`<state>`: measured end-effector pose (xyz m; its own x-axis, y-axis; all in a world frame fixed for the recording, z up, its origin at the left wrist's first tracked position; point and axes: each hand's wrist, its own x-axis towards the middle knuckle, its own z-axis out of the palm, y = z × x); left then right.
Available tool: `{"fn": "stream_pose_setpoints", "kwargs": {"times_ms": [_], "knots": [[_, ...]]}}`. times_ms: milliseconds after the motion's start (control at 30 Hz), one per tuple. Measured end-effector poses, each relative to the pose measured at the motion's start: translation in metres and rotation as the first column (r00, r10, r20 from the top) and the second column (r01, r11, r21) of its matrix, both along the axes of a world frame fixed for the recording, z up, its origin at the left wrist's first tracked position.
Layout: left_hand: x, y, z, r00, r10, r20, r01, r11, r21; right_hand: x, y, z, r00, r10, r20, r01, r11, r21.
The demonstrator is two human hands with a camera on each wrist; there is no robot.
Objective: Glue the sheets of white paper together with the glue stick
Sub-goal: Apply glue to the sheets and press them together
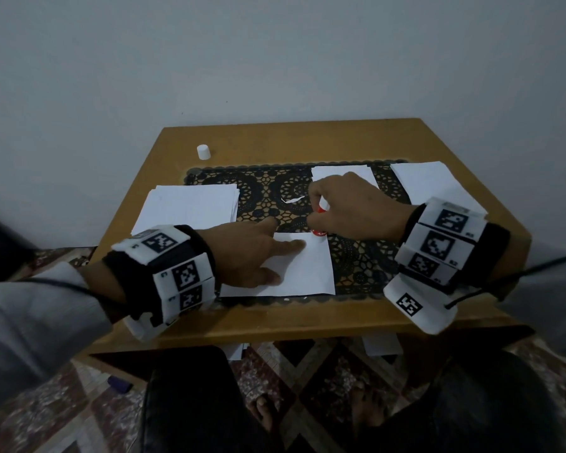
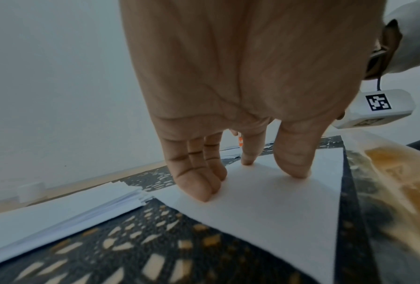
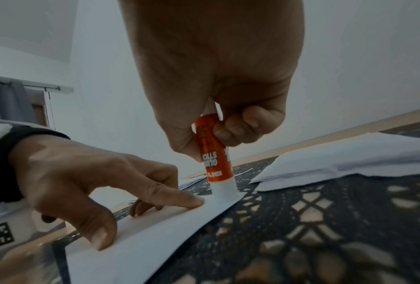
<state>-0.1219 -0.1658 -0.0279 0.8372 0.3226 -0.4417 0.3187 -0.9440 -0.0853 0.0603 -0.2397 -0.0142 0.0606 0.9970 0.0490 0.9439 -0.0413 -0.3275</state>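
at the far left of the wooden table [image 1: 340,325], a small white plastic cap [image 1: 203,151] stands upright on bare wood, well apart from everything else. just right of it and nearer the person, a stack of white paper sheets [image 1: 190,207] lies with its right edge overlapping the black lace-patterned mat [image 1: 356,263] that covers the middle of the table.

the left hand [image 1: 252,253] reaches in from the left with its fingers straight and spread, pressing down on a single white paper sheet [image 1: 304,273] that lies on the near part of the mat. in the left wrist view the fingertips [image 2: 205,194] are planted on the sheet, and the right wrist view shows the thumb and forefinger flat on it too.

right of that, the right hand [image 1: 350,207] has its fingers curled round an orange-and-white glue stick [image 3: 215,155], held upright with its white end down. that end touches the sheet at its far right corner, just beside the left forefinger. a small torn scrap of white paper [image 1: 291,200] lies on the mat just left of the right hand.

behind the right hand, another small pile of white paper [image 1: 340,173] rests at the far edge of the mat, partly hidden by the knuckles. further right, a third pile of white sheets [image 1: 432,181] lies across the mat's right end and onto the wood, near the right wrist band [image 1: 438,243] with its black-and-white markers.
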Motion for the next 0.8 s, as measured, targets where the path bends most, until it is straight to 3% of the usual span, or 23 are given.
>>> {"fn": "stream_pose_setpoints", "kwargs": {"times_ms": [433,600,700,800], "knots": [[0.006,0.003,-0.001,1.000,0.006,0.015,-0.006,0.999,-0.031,-0.023,-0.029,0.005,0.994,0.090,0.061,-0.084,0.991,-0.107],[0.004,-0.002,-0.001,1.000,-0.011,-0.011,0.012,0.999,0.030,-0.030,-0.053,0.004,0.970,0.214,0.115,-0.206,0.976,-0.075],[0.001,-0.006,-0.001,1.000,-0.006,0.015,0.005,0.998,0.065,-0.028,-0.057,0.002,0.974,0.226,0.026,-0.224,0.972,-0.074],[-0.002,-0.007,0.000,0.996,-0.007,0.091,-0.001,0.996,0.087,-0.016,-0.052,0.010,0.981,0.132,-0.143,-0.154,0.976,-0.155]]}}
